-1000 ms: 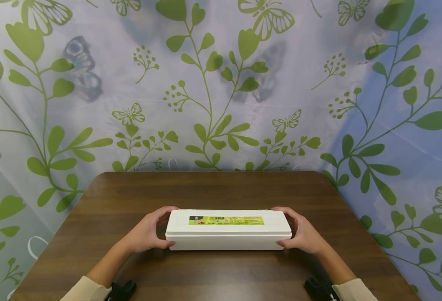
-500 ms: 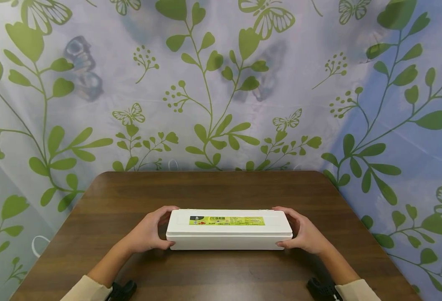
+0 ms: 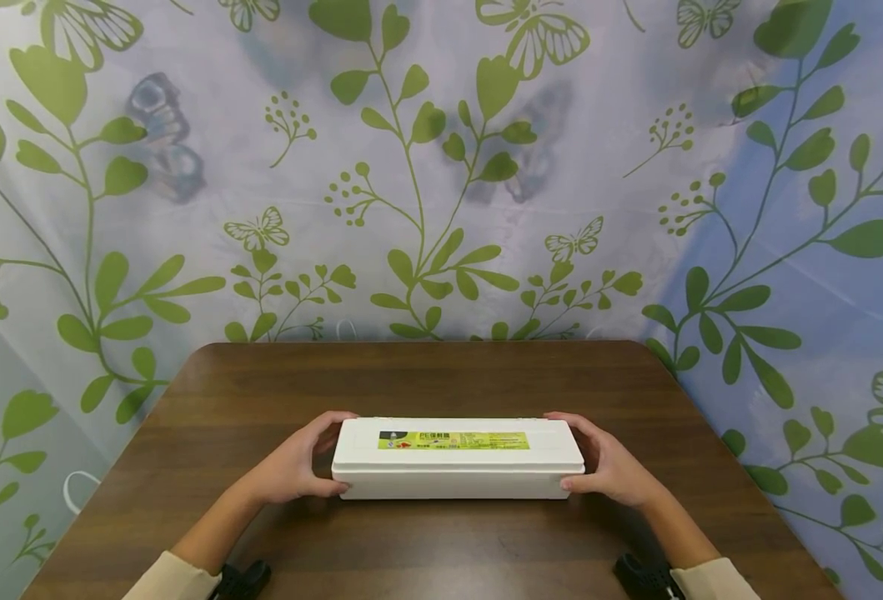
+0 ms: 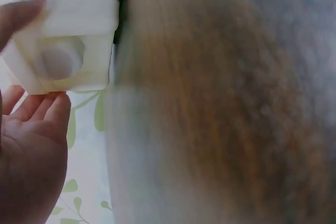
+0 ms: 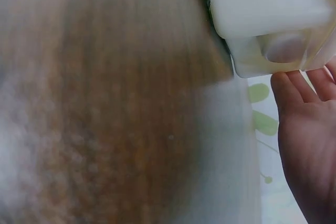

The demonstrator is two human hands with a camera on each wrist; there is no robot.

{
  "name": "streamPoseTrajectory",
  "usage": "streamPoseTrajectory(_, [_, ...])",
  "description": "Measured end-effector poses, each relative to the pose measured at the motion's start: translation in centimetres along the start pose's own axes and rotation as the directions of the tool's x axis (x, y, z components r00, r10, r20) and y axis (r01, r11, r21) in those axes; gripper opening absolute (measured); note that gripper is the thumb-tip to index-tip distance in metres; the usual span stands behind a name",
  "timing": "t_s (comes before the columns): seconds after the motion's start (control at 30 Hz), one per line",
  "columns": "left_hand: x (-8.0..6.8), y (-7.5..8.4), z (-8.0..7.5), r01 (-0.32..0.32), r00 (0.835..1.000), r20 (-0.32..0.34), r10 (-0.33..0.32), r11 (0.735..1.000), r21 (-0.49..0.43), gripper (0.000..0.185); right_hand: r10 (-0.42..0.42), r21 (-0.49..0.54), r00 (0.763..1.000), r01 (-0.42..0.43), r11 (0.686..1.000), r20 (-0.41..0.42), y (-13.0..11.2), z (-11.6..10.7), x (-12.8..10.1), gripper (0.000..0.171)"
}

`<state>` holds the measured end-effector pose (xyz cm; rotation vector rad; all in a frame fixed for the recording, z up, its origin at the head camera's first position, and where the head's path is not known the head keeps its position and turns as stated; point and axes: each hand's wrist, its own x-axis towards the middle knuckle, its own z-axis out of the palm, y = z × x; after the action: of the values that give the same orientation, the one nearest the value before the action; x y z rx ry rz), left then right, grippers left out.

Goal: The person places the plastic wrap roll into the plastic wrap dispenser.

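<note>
A long white cling film box (image 3: 458,485) lies lengthwise across the wooden table, its lid down. On the lid is a yellow-green label with printed text. My left hand (image 3: 291,462) grips the box's left end, thumb on the front face and fingers round the back edge. At the opposite end, my right hand (image 3: 612,467) holds it the same way. The left wrist view shows a round recess in the box's end (image 4: 97,74), between thumb and fingers. A similar recess shows in the box's other end (image 5: 247,59) in the right wrist view, where the right thumb is out of sight.
The brown table (image 3: 441,375) extends behind and in front of the box. Beyond its far edge hangs a pale curtain (image 3: 441,250) printed with green leaves and butterflies. A white loop (image 3: 73,492) shows beside the table's left edge. Dark straps sit at both wrists.
My right thumb has shifted slightly outward along the box's front face. The box and my left hand stay nearly in place.
</note>
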<state>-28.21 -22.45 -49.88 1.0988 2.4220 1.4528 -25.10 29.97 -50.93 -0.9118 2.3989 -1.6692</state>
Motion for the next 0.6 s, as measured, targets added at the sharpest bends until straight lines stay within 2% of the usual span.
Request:
streamPoseTrajectory(0.17, [-0.13, -0.04, -0.15, 0.037, 0.999, 0.009, -0.037, 0.997, -0.068, 0.072, 0.005, 0.051, 1.000, -0.005, 0.999, -0.006, -0.08, -0.07, 0.04, 0.069])
streamPoseTrajectory(0.27, [-0.10, -0.06, -0.26, 0.055, 0.998, 0.015, -0.054, 0.994, -0.099, 0.067, 0.004, 0.067, 1.000, -0.003, 0.998, -0.011, -0.14, -0.07, 0.13, 0.070])
streamPoseTrajectory(0.6, [-0.04, 0.09, -0.36, 0.059, 0.998, 0.022, -0.056, 0.980, -0.189, 0.075, -0.009, 0.078, 1.000, 0.010, 0.997, -0.015, -0.34, 0.05, 0.24, 0.076])
